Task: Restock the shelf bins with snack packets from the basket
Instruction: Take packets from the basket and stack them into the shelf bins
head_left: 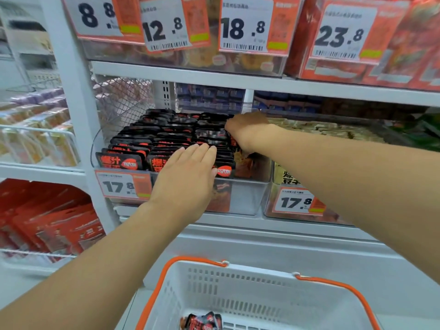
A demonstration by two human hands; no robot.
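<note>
A clear shelf bin [247, 194] holds several rows of black and orange snack packets [142, 136] standing upright. My left hand [188, 172] lies flat with fingers together, pressing on the front packets of the middle row. My right hand [247, 132] reaches deep into the bin's right side, fingers curled down among the packets there; what it grips is hidden. Below, a white basket [250, 291] with orange handles holds a few of the same snack packets [202, 321] at its bottom.
A second clear bin [300, 210] with pale packets stands to the right, price tag 17.8. Above, a shelf carries bins with large price tags [245, 25]. Wire racks with red packets [47, 227] stand at the left. A white shelf board [238, 82] overhangs the bin.
</note>
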